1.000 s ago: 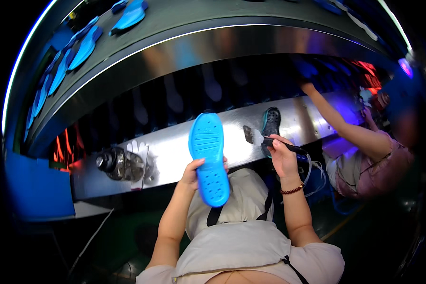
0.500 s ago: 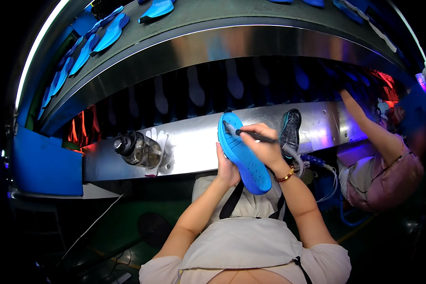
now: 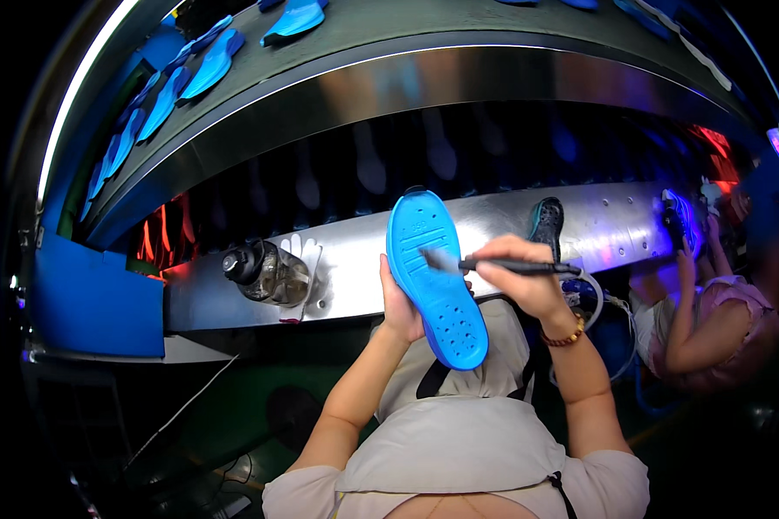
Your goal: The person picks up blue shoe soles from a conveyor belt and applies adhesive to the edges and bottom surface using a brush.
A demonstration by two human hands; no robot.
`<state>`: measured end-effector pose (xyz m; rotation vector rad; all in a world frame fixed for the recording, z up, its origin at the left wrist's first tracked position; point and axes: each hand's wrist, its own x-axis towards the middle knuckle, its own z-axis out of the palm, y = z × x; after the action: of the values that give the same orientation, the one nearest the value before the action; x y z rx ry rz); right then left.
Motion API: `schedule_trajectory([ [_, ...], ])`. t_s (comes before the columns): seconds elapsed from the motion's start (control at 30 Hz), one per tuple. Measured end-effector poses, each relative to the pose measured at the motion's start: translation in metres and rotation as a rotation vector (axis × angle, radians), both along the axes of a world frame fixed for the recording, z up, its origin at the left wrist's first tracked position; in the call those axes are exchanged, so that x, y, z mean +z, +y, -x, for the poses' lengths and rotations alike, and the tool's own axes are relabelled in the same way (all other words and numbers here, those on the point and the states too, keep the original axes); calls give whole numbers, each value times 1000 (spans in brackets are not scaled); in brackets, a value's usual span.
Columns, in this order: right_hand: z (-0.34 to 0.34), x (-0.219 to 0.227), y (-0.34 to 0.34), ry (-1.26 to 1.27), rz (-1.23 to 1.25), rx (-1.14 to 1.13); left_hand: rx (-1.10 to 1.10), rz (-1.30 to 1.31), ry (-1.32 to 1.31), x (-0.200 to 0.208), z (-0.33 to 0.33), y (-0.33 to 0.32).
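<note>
A bright blue shoe sole [image 3: 433, 277], inner face up with ridges and small holes, is held tilted in front of the bench. My left hand [image 3: 400, 304] grips its left edge, the fingers partly hidden beneath it. In my right hand [image 3: 528, 281] is a dark-handled brush [image 3: 515, 266], closed in the fingers. The pale, blurred bristles lie over the ridged middle of the sole; whether they touch it I cannot tell. A pale hose [image 3: 595, 294] runs by the handle's outer end. Just beyond my right hand a dark sole [image 3: 546, 222] rests on the bench.
On the metal bench [image 3: 355, 285] at left stand a dark-capped bottle [image 3: 268, 272] and a white glove [image 3: 307, 255]. Above, a conveyor belt [image 3: 389, 24] carries blue soles [image 3: 212, 65]. At right, a co-worker [image 3: 710, 324] reaches to a blue-lit sole [image 3: 682, 216].
The brush has moved from the sole's far end toward its middle, and my right hand has shifted right. The sole now faces more upward. The co-worker's outstretched arm has drawn back.
</note>
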<state>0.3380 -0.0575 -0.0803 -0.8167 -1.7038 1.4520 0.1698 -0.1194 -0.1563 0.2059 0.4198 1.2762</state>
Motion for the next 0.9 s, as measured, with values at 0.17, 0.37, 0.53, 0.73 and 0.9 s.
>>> schedule_trajectory([
  [0.17, 9, -6, -3, 35, -212, 182, 99, 132, -62, 21, -13, 4],
  [0.37, -1, -7, 6, 112, 129, 76, -44, -98, 66, 17, -4, 7],
  [0.53, -11, -10, 3, 187, 66, 314, 169, -25, 265, 32, -8, 12],
  [0.73, -13, -8, 0, 59, -97, 303, 230, -78, 172, 34, -8, 23],
  [0.9, -19, -14, 2, 257, 222, 255, 320, -53, 120, 33, -4, 28],
])
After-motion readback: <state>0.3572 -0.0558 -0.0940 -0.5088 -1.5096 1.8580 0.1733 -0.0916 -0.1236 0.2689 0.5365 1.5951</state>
